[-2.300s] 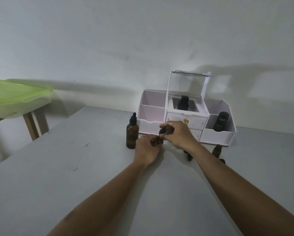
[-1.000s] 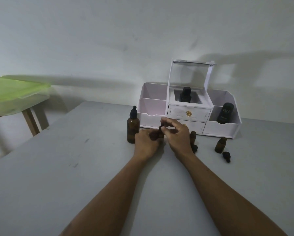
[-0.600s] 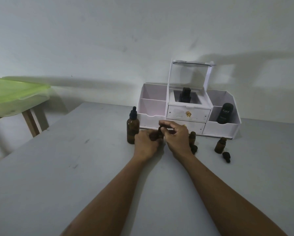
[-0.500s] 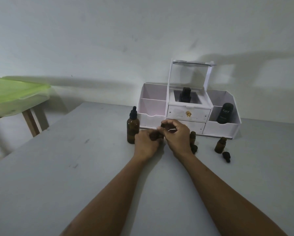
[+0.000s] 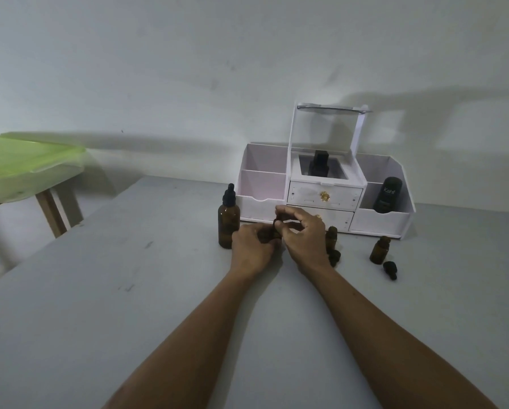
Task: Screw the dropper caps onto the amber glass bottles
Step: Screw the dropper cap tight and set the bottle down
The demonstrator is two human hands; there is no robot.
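My left hand [image 5: 251, 249] wraps around a small amber bottle [image 5: 269, 236], mostly hidden in the fist. My right hand [image 5: 304, 239] pinches the black dropper cap [image 5: 277, 223] on top of that bottle. A tall amber bottle [image 5: 228, 224] with its black dropper cap on stands upright just left of my left hand. Right of my right hand stands an uncapped small amber bottle [image 5: 331, 237] with a loose black cap [image 5: 334, 257] lying beside it. Farther right is another uncapped small amber bottle [image 5: 379, 250] with a loose dropper cap [image 5: 390, 269] lying on the table.
A white cosmetic organizer [image 5: 395, 219] with drawers stands against the wall behind the bottles. It holds a black bottle [image 5: 318, 165] in the middle and a black tube [image 5: 386, 196] at the right. A green-topped stool [image 5: 20, 163] stands off the table's left edge.
The view has tilted down slightly since the earliest frame. My right fingers have shifted their grip around the cap on the small bottle. My left hand has stayed in place.
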